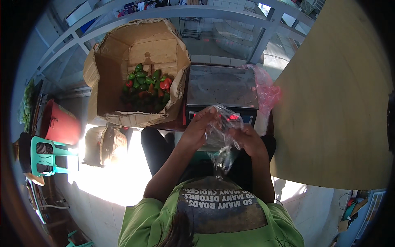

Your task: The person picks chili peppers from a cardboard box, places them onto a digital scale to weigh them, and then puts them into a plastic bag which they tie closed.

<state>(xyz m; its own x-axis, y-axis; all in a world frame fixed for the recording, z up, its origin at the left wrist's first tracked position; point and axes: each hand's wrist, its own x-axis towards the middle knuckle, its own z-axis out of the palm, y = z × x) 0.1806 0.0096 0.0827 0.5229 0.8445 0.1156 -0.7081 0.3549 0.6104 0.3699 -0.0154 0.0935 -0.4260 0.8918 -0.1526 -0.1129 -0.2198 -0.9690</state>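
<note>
Between my two hands, over my lap, is a clear plastic bag [223, 127], crumpled at its upper part and hanging down toward my shirt. My left hand [201, 125] pinches its upper left side, fingers closed. On the other side my right hand [247, 138] grips the bag with bent fingers. Just beyond them stands a digital scale [222, 88] with a flat metal plate and a lit red display, which the bag partly covers. To its left, an open cardboard box [111, 74] holds green and red peppers [147, 84].
Pink plastic bags [267, 88] lie at the scale's right edge. A large tan board [333, 103] fills the right side. On the left are a red bucket [61, 123], a turquoise stool [49, 156] and a smaller carton [105, 144] on the floor. A metal railing [214, 11] runs behind.
</note>
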